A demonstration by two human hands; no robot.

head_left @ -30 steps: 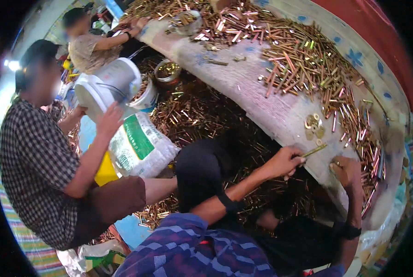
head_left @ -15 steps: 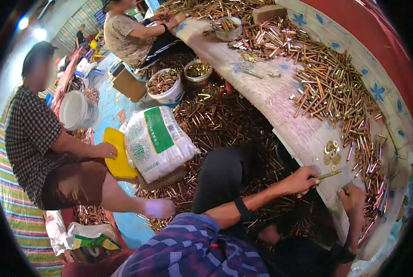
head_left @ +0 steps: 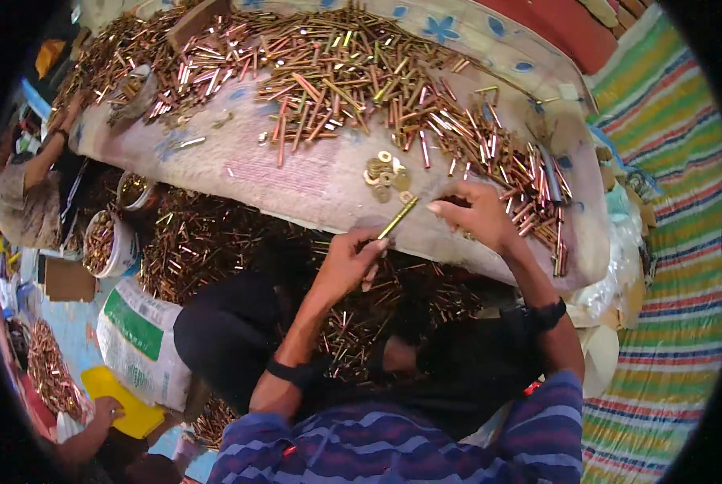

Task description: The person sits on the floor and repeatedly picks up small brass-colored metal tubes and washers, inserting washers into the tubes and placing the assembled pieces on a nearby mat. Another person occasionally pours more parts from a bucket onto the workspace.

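Note:
My left hand (head_left: pixel 351 262) is closed in a pinch around the lower end of a yellowish metal bolt (head_left: pixel 397 219), which slants up to the right over the table's near edge. A small pale washer (head_left: pixel 406 197) shows at the bolt's upper tip; whether it sits on the bolt or lies behind it, I cannot tell. To the right of that tip, my right hand (head_left: pixel 480 214) hovers with thumb and forefinger slightly apart and nothing visible between them. Several loose washers (head_left: pixel 382 179) lie on the cloth-covered table (head_left: pixel 316 177) just beyond the bolt.
A long heap of metal bolts (head_left: pixel 336 77) runs along the table's far side. Under the table lie more bolts (head_left: pixel 207 242). At left are a bowl (head_left: pixel 135 95), a white bucket (head_left: pixel 123 250), a full white sack (head_left: pixel 139 355) and a person's hand (head_left: pixel 107 410) by a yellow stool (head_left: pixel 123 395).
The view has swung to the right, bringing the striped sheet in on that side. My right hand has come close to the bolt's tip; my left hand still holds the bolt.

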